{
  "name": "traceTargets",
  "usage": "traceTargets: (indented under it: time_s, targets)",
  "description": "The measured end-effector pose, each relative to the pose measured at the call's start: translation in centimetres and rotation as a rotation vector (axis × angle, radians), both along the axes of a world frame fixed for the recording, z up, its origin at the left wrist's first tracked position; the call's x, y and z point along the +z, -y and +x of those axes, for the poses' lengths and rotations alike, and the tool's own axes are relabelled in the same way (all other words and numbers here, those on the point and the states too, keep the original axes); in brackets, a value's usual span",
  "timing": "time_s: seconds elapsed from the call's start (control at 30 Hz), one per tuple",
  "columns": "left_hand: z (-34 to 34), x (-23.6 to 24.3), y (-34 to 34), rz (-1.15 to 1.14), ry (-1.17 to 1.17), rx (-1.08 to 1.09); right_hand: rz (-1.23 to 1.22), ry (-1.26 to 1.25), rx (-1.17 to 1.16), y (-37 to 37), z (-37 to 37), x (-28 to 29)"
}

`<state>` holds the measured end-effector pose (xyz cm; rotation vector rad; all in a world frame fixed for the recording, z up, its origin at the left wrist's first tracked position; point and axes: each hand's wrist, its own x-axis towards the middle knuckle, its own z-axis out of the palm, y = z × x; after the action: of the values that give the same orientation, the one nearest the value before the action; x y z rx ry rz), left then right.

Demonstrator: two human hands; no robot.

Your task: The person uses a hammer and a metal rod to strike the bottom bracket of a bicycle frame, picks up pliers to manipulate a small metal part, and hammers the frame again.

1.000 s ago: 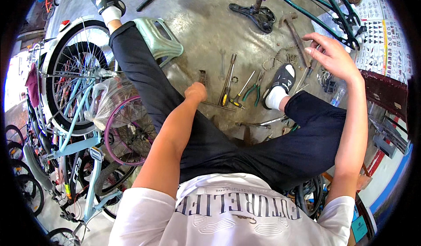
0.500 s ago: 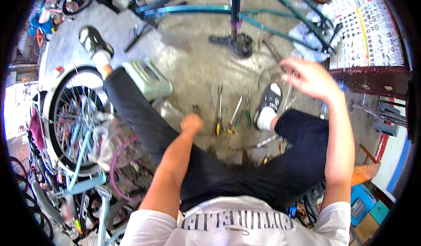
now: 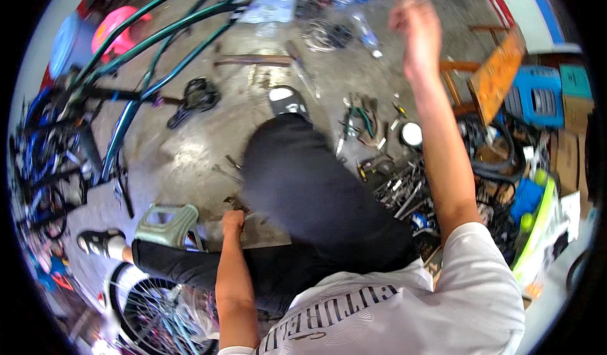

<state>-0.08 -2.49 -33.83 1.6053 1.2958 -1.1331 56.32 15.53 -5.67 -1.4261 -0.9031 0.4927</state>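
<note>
My left hand (image 3: 232, 219), low on the left beside my dark-trousered legs, is closed round a short metal tool (image 3: 231, 202), whose shape is unclear. A green plastic stool (image 3: 162, 222) is to its left. My right hand (image 3: 417, 29) is raised at the upper right over the floor, near a plastic bottle (image 3: 365, 32); its bent fingers are smeared by motion. Below it and to the left lie pliers (image 3: 367, 118) and several other hand tools. A hammer (image 3: 253, 59) lies farther left, above my right sandal (image 3: 288, 102).
A green bicycle frame (image 3: 136, 32) and black saddle (image 3: 195, 102) occupy the upper left. Bicycle wheels (image 3: 155, 311) are at the lower left. A wooden chair (image 3: 493, 77), blue crate (image 3: 534, 96) and heaped parts (image 3: 404, 190) crowd the right.
My view has swung to the right, bringing the chair and parts pile in. My right hand has moved outward and up. My left hand keeps hold of the tool.
</note>
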Motion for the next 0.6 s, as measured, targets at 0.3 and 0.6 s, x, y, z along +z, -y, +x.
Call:
traceTargets:
  time_s: [0.3, 0.6]
  targets:
    - [0.1, 9.6, 7.7, 0.195, -0.136, 0.970, -0.980, 0.438, 0.452, 37.7, -5.1, -19.6]
    - [-0.6, 15.8, 13.6, 0.175, -0.202, 0.959, -1.222, 0.228, 0.674, 49.2, -7.6, -21.1]
